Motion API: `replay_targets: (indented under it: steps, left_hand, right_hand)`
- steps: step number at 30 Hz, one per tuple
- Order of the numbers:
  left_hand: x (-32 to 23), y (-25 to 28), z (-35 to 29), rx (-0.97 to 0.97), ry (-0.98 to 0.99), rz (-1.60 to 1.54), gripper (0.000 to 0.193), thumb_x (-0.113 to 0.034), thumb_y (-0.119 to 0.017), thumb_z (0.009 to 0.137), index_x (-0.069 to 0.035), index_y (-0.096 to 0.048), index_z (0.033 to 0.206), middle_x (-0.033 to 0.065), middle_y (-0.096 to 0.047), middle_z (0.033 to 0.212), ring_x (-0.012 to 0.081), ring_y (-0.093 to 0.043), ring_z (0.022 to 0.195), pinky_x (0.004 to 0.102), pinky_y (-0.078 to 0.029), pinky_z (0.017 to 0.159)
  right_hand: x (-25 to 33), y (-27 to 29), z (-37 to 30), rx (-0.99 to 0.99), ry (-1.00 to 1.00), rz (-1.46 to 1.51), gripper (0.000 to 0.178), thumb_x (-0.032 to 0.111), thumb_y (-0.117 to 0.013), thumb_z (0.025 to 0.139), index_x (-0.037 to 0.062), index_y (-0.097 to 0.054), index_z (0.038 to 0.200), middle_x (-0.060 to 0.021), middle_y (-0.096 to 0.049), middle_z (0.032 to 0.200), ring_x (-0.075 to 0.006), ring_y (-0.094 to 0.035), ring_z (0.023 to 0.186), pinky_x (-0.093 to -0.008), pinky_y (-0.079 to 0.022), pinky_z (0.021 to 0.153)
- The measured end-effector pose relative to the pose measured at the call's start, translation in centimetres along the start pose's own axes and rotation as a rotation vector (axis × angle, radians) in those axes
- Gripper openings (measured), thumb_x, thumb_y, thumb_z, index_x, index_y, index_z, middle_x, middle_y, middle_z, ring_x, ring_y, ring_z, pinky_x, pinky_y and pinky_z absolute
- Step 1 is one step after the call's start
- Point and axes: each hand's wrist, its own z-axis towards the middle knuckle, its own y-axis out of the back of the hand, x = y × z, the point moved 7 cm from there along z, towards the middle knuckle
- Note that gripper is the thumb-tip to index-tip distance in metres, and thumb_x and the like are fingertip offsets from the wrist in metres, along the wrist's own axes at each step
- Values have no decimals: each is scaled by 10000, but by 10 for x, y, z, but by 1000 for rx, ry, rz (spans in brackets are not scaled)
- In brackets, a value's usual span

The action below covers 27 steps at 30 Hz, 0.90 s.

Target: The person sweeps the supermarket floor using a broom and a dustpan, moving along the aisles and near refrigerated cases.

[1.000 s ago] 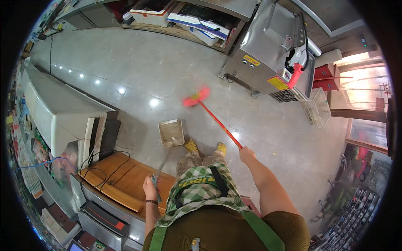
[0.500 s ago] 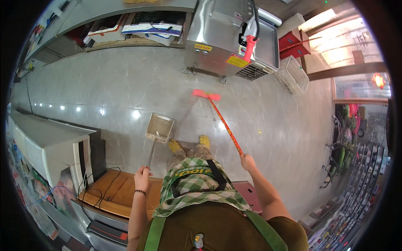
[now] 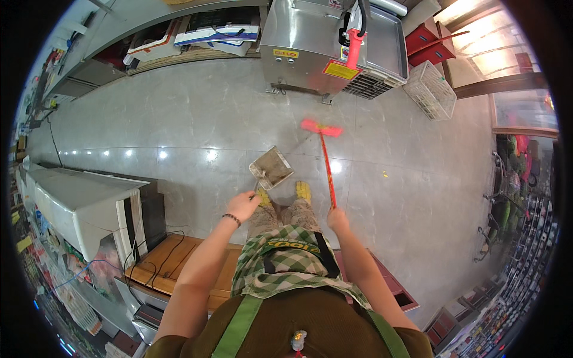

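Note:
My right hand is closed round the upper end of a broom's red patterned handle. The broom reaches away from me, and its pink head is on or just above the grey floor, slightly blurred. My left hand is closed on the handle of a long-handled dustpan, most of the handle being hidden by the hand. The pan is dirty white, tilted a little, and lies left of the broom head, just ahead of my yellow shoes.
A steel machine on feet stands ahead, with a white plastic crate to its right. At left are a white cabinet and a wooden bench with black cables. A small yellow scrap lies on the floor at right.
My left hand has moved forward and right, bringing the dustpan nearer the broom and turning it. The broom head has shifted right, and its handle stands more upright in view.

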Motion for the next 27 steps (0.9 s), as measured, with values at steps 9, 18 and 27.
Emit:
replay_targets:
  steps: [9,18,27]
  left_hand:
    - [-49,-27,36,30,-56,13,398,-395,-457,821,-34,-618,866,171,-638,809,335,-595,773,407,-461,707]
    - [-92,-36,49,79,32,-34,380,-394,-466,804,-36,-592,784,112,-612,688,225,-592,626,360,-462,634]
    - [-106,-38,52,23,11,-28,322,-346,-490,810,-42,-593,780,85,-609,648,174,-578,511,306,-432,461]
  right_hand:
    - [-90,36,-81,15,-248,381,523,409,-443,898,-69,-634,802,-322,-594,816,-464,-583,856,-501,-453,755]
    - [-38,28,2,6,-103,319,488,352,-380,921,-63,-616,820,-286,-606,708,-419,-625,698,-489,-480,627]
    - [-48,7,-129,683,-323,902,447,421,-442,928,36,-508,711,-51,-475,535,-171,-457,400,-324,-373,374]
